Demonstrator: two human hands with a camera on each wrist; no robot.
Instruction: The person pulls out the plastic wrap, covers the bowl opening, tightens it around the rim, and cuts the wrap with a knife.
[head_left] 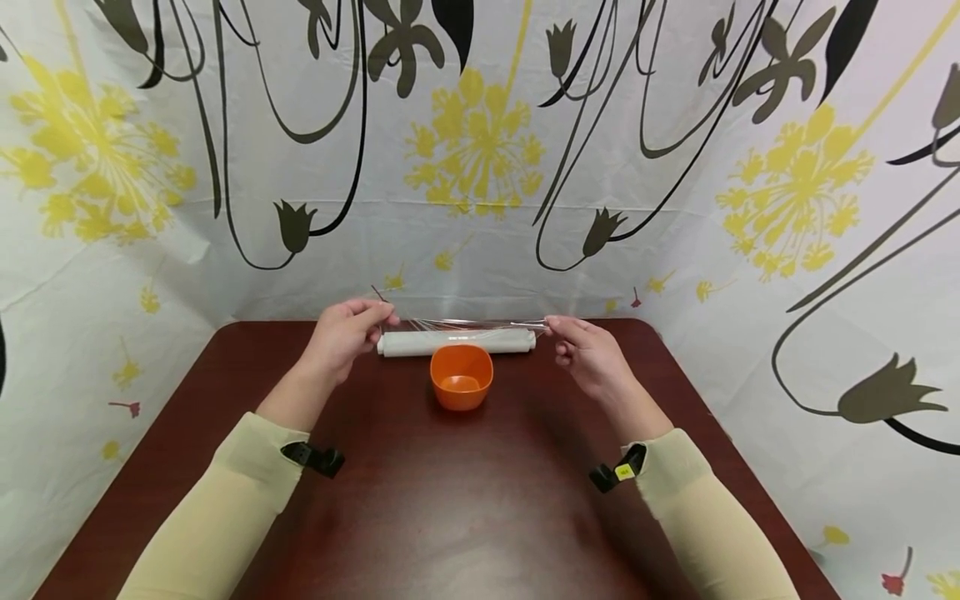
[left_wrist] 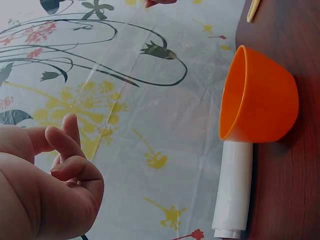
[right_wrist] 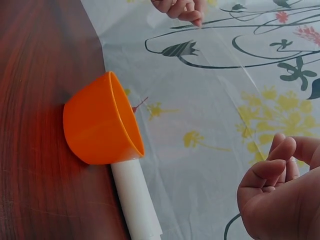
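A sheet of clear plastic wrap [head_left: 465, 322] stretches between my two hands, raised over the far part of the table. My left hand [head_left: 345, 332] pinches its left end between thumb and fingers. The right end is pinched by my right hand [head_left: 588, 350] in the same way. Below and behind the bowl lies a white roll of plastic wrap [head_left: 405, 343], lengthwise across the table. An orange bowl [head_left: 462, 379] stands upright just in front of the roll, its inside bare. In both wrist views the wrap is hardly visible, showing only as faint shiny lines.
The dark brown wooden table [head_left: 450, 500] reaches from me to a flower-patterned sheet [head_left: 480, 250] hung around its back and sides. Black camera bands sit on both wrists, over light yellow-green sleeves [head_left: 225, 500].
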